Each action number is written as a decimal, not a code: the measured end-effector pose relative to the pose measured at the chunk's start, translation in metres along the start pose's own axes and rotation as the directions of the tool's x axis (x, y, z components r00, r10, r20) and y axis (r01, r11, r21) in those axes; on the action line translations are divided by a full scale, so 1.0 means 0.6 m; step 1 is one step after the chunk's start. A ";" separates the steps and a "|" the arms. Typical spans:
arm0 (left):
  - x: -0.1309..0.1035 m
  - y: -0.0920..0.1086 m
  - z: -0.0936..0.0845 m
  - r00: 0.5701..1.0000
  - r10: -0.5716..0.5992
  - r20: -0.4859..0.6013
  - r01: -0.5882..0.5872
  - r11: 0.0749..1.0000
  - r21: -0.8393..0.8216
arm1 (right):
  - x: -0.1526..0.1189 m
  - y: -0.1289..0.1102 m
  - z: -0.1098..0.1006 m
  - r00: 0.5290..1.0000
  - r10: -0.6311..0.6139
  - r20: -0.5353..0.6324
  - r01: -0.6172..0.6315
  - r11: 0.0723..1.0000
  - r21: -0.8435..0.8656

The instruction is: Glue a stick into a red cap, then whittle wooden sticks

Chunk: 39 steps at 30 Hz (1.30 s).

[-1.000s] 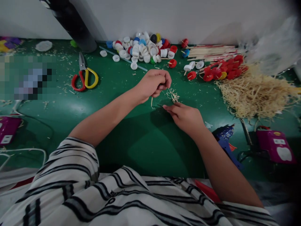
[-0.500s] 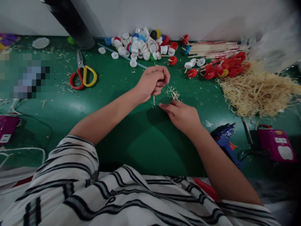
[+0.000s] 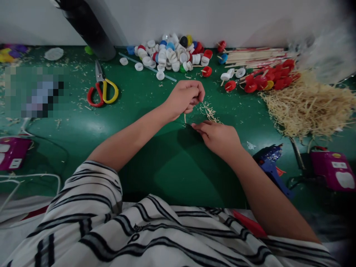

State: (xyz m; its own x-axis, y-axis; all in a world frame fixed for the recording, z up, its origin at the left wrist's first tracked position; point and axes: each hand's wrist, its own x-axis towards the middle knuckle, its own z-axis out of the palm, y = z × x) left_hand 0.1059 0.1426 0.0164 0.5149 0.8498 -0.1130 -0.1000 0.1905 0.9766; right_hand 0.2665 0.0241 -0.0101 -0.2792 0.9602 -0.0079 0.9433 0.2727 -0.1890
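Note:
My left hand is curled closed above the green table, gripping a thin wooden stick whose pale end pokes out below the fingers. Just right of that end, my right hand is closed in a pinch. A thin dark sliver shows at its fingertips, close to the stick's end; its kind is too small to tell. Behind the right hand lies a small heap of curled wood shavings.
Bottle caps are piled at the back, near wooden sticks and red caps on sticks. Scissors and a black bottle stand left. Wood wool, a blue glue gun and a purple box are right.
The whole view has shifted slightly, with things appearing further right. Both hands keep nearly the same pose, and the dark sliver at my right fingertips now shows more clearly.

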 end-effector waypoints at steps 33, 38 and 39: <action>-0.007 0.013 0.015 0.997 -0.067 -0.038 0.065 0.996 -0.056 | 0.002 -0.019 0.007 0.999 -0.014 -0.048 0.005 0.984 -0.180; -0.007 0.012 0.015 0.997 -0.068 -0.040 0.065 0.995 -0.070 | 0.004 -0.021 0.007 1.000 0.013 -0.021 -0.015 0.991 -0.130; -0.007 0.012 0.015 0.997 -0.068 -0.040 0.065 0.995 -0.074 | 0.005 -0.020 0.007 1.000 0.016 -0.017 -0.018 0.993 -0.120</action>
State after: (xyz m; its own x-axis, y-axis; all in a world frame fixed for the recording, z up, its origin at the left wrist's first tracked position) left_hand 0.1105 0.1363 0.0254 0.4860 0.8539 -0.1864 -0.1289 0.2809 0.9510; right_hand 0.2534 0.0234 -0.0119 -0.2609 0.9653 0.0063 0.9629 0.2607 -0.0700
